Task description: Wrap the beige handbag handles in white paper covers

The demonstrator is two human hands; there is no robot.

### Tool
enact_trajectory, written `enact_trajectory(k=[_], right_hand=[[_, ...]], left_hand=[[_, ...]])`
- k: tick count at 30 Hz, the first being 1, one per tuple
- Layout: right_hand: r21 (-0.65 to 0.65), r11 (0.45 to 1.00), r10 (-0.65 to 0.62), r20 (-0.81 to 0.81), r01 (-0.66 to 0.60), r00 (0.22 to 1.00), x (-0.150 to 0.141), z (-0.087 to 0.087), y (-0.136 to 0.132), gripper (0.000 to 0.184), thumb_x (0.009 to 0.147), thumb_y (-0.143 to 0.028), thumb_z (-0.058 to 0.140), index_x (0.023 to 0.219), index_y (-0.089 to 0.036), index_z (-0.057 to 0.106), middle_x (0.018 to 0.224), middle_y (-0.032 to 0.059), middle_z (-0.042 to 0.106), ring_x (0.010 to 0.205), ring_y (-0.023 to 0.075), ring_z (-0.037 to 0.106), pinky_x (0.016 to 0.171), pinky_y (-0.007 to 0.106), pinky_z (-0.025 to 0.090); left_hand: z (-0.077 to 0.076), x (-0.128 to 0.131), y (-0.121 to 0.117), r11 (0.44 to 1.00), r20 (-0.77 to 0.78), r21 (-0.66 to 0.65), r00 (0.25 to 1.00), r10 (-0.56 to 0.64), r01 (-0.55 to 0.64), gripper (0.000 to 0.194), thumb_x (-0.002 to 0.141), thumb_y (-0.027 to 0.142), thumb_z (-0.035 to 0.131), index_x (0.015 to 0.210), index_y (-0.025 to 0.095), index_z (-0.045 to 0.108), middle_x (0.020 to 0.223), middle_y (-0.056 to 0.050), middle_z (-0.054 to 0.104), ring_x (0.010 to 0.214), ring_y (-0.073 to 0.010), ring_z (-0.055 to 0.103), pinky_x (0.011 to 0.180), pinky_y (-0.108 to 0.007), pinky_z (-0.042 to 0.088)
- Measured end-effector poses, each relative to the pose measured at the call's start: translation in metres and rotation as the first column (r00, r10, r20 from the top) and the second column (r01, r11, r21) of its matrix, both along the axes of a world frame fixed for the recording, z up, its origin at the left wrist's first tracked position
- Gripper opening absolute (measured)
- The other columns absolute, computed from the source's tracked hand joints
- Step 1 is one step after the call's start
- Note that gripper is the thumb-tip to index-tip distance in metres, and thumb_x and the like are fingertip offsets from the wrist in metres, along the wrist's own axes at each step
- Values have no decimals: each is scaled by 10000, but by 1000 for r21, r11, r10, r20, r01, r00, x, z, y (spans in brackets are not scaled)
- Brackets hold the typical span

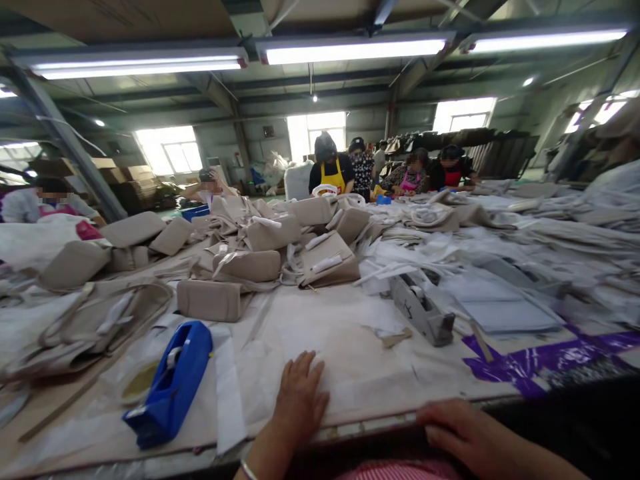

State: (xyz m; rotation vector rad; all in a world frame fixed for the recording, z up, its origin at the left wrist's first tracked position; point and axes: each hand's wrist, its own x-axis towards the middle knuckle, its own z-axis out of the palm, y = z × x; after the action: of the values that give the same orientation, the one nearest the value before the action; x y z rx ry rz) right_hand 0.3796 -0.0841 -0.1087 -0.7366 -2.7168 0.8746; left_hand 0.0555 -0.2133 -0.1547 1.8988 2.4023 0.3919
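My left hand [301,392] lies palm down on the pale table cover, its fingers stretched out and holding nothing. At the table's front edge rests my right hand [453,423], thumb and fingers slightly apart and nothing visible in it. To the left of my left hand stands a blue tape dispenser [175,387], with a roll of yellowish tape [140,383] beside it. A grey tape dispenser [420,310] sits beyond my right hand. Further back, several beige handbags [210,300] are heaped, some with white wrapping on their handles.
White sheets [505,303] and loose wrapping spread over the right side. Purple tape [520,367] runs along the front right edge. A beige bag [100,327] lies at the left. Several people work across the table, one in a yellow apron [333,175].
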Motion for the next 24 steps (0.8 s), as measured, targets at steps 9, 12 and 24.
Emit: enact_trajectory(k=[9,12,24], right_hand=[[403,907,-132,-6,123,991,-103,-44,116,588,794,-272,568,1367,-150,521,1461,172,440,1359,337,369,1105,523,318],[432,889,-230,130,153,965,-116,-58,135,616,807,-310,562,1411,-217,482,1520,140,365,1408,368,273,1100,575,265],[418,889,-299,230,184,926,-141,-69,183,471,942,-391,407,1401,-328,488,1520,91,370,1387,369,296,1082,560,268]], left_hand=[[-8,-39,39,979,-40,-57,981,191,-194,535,850,426,555,1371,326,491,1547,-108,367,1459,-318,237,1154,-579,196],[-9,-75,41,972,-111,-75,971,213,-222,459,891,346,495,1350,341,509,1521,-86,414,1429,-295,303,1136,-567,241],[29,-205,48,858,-299,-65,830,470,-509,407,896,140,330,1114,110,672,1141,-222,660,1115,-387,593,888,-559,447]])
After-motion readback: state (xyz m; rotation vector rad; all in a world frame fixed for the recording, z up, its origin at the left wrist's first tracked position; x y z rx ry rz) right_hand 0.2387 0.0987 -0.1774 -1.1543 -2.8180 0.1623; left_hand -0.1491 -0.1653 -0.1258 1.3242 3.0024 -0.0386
